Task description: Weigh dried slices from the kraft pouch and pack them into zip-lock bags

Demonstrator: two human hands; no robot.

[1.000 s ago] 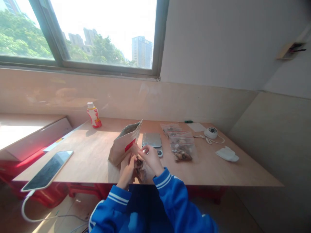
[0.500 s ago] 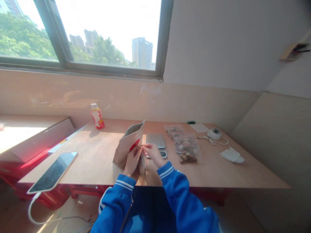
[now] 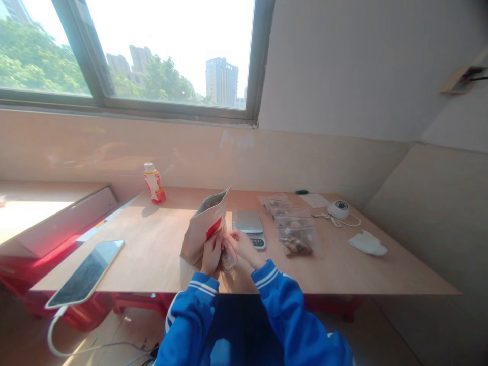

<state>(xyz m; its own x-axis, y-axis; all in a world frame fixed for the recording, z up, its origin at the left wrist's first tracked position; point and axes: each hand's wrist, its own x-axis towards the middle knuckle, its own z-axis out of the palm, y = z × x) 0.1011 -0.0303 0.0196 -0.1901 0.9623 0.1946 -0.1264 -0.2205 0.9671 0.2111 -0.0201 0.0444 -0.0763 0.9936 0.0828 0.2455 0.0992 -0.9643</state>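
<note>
My left hand [image 3: 212, 254] and my right hand [image 3: 244, 246] meet at the near middle of the wooden table [image 3: 145, 254]. Together they pinch the top of a small clear zip bag [image 3: 229, 258] with brown pieces inside. A brown paper bag with a red label [image 3: 206, 226] stands open right behind my left hand. A small digital scale [image 3: 248, 224] lies just beyond my right hand. Both arms wear blue sleeves with white stripes.
Several filled clear zip bags [image 3: 293, 235] lie right of the scale. A drink bottle [image 3: 154, 183] stands at the back left, a tablet [image 3: 86, 272] overhangs the left front corner. A white round device with cable [image 3: 338, 209], a crumpled tissue [image 3: 368, 243] and a green pen [image 3: 301, 192] lie right.
Both hands have lifted the small zip bag from the table edge up toward the paper bag, and the fingers have closed along its top. The camera shifted slightly left.
</note>
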